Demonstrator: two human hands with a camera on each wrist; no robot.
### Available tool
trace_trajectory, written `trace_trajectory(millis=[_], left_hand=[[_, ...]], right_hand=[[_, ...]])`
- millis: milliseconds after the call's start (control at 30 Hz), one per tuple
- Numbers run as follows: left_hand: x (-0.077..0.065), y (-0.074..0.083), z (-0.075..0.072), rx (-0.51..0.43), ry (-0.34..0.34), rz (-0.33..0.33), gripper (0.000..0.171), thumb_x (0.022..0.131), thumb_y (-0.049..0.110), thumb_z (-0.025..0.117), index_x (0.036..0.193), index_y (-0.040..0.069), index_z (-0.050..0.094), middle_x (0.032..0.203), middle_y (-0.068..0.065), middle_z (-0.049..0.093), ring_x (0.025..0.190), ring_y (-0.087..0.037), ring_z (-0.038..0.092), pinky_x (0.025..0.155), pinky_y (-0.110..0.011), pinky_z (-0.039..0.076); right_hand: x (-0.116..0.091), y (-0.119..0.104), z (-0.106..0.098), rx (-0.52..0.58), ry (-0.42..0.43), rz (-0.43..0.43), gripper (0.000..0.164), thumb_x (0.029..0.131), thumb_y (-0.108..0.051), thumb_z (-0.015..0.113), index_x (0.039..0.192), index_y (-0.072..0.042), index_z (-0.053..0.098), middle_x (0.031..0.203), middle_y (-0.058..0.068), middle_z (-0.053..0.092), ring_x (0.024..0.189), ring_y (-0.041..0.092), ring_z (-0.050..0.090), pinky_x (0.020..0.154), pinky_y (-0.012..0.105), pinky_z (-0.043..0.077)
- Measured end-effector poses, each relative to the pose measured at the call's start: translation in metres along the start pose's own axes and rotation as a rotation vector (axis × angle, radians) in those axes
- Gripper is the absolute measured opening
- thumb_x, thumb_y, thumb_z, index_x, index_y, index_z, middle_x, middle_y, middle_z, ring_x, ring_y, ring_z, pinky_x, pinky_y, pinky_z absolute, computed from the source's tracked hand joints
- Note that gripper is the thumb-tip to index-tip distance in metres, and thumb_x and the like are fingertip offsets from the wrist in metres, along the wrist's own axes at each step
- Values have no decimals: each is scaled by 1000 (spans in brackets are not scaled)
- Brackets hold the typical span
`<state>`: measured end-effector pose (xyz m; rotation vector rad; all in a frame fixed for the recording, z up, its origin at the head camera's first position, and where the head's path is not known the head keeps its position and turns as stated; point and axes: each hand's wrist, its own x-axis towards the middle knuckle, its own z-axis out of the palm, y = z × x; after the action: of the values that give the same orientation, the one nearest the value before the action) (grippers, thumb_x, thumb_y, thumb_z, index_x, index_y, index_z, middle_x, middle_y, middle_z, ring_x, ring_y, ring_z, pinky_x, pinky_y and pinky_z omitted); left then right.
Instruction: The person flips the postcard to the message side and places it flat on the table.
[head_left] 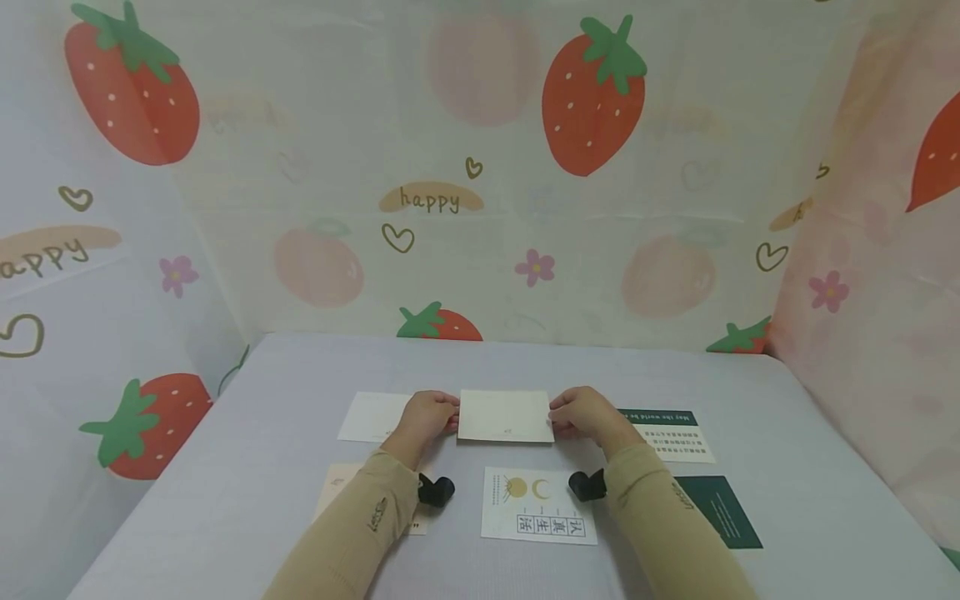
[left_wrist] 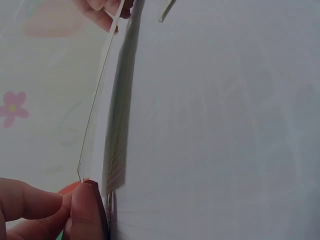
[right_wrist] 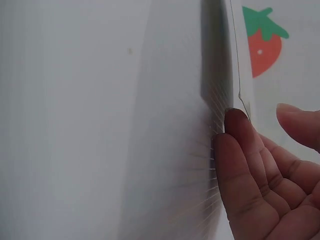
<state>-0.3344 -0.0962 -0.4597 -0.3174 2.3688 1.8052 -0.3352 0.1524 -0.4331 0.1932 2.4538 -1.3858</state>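
A blank cream card (head_left: 504, 415) with a small mark near its lower edge lies between the two hands, close over the white table. Its thin edge shows side-on in the left wrist view, a dark shadow running along beneath it. The left hand (head_left: 431, 414) holds the card's left end, thumb and fingertips bunched at the corner. At the opposite end, the right hand (head_left: 588, 413) touches the edge with its extended fingertips (right_wrist: 237, 130); its thumb (right_wrist: 300, 122) stands apart from the card in the right wrist view.
Nearer the body lies a white card with a sun and moon (head_left: 538, 506). A white card (head_left: 367, 417) and a cream one (head_left: 333, 483) are at left, partly behind the left arm. On the right are a green-and-white card (head_left: 678, 437) and a dark green card (head_left: 723, 508).
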Motion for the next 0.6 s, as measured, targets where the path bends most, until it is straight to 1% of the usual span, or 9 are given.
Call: trace_trajectory(millis=[233,467,600], left_hand=[[2,-1,1,22,-10,-19,19,87,5,52,100,-3,64,84,-8,62,65,-9,57,59,-19,51],[1,1,2,29,-17,-29,19,86,5,54,100,-2,64,82,-8,62,65,-9,57,59,-18,50],[1,1,2,38,-22,-23,18,87,5,53,100,-3,64,81,-7,62,66,-9,57,59,-18,50]], right_hand=[[4,3,0,51,-13,16,22,83,-4,61,105,3,61,90,11,65,75,18,62,68,29,53],[4,5,0,37,-15,-6,21,84,-4,60,104,4,61,91,11,65,76,16,62,70,29,53],[4,5,0,41,-13,-3,21,84,-4,60,104,4,61,91,10,65,76,17,62,71,30,52]])
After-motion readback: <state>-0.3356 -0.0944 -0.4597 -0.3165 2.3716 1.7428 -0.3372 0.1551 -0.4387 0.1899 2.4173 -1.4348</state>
